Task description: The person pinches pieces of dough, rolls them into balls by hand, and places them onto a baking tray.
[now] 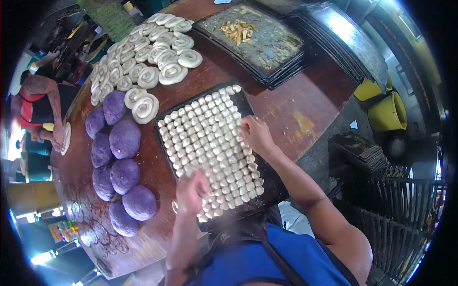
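A dark baking tray lies in front of me, covered with close rows of small pale dough balls. My right hand is at the tray's right side, its fingers curled down against the end of a row; what is between them is hidden. Over the lower left part of the rows, my left hand is smeared by motion. Its fingers look bent, but whether they hold anything does not show. A small pale ring shows beside the left wrist.
Large purple dough balls sit left of the tray on the brown table. Beyond them lie many coiled dough rounds. Stacked trays stand at the back right; yellow buckets are past the edge. Another person works at far left.
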`<control>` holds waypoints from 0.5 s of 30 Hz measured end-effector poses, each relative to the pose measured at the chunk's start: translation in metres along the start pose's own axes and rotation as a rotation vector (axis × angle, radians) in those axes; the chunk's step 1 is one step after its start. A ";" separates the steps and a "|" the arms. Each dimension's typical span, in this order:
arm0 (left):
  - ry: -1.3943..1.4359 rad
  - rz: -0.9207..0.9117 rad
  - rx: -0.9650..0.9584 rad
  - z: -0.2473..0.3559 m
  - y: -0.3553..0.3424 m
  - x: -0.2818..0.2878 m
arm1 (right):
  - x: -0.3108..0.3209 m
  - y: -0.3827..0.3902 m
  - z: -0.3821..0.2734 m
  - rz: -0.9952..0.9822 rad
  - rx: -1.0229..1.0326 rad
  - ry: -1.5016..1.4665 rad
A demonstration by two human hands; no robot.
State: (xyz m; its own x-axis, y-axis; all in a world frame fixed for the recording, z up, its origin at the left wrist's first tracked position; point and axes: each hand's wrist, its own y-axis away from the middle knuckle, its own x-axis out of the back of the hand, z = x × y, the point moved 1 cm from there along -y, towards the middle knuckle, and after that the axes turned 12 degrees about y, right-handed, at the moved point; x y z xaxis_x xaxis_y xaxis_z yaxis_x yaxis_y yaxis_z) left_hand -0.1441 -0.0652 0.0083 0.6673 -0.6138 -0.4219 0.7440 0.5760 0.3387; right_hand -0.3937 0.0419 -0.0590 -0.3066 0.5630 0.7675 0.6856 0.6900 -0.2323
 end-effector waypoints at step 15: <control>-0.046 -0.140 0.186 -0.023 0.042 0.012 | 0.048 0.128 -0.188 -0.074 0.151 -0.117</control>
State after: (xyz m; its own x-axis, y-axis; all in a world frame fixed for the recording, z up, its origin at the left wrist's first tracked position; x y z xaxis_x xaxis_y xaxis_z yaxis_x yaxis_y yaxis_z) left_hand -0.1058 -0.0366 -0.0018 0.5547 -0.7069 -0.4388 0.8203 0.3766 0.4304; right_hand -0.1963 0.0717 0.0607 -0.4333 0.5516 0.7127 0.5546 0.7866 -0.2716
